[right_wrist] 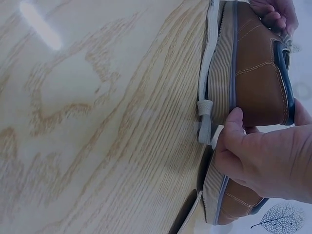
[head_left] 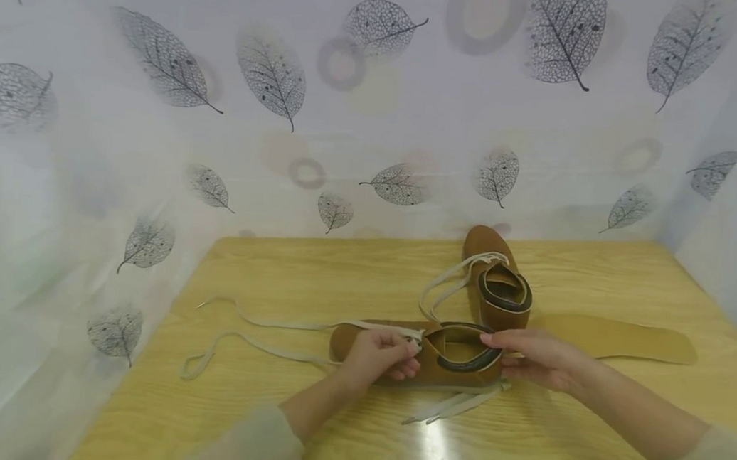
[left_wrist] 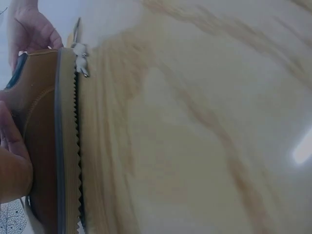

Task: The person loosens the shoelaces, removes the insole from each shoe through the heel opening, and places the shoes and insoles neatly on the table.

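A brown leather shoe (head_left: 441, 378) with a dark padded collar lies with its toe to the left. My left hand (head_left: 382, 356) is at its lacing, fingers curled and pinching a small pale part by the eyelets; whether that is lace or tongue I cannot tell. Around the heel, my right hand (head_left: 542, 360) grips the shoe, as the right wrist view also shows. Long cream laces (head_left: 285, 324) trail from the front of this shoe to the left. In the left wrist view the shoe's ridged sole (left_wrist: 69, 146) stands on the table.
A second brown shoe (head_left: 486, 245) stands behind, toe pointing away, its laces hanging left. A flat tan insole (head_left: 637, 340) lies to the right. A bundled pale lace (head_left: 459, 407) rests before the near shoe. Leaf-patterned cloth (head_left: 376, 116) backs the wooden table (head_left: 289, 267).
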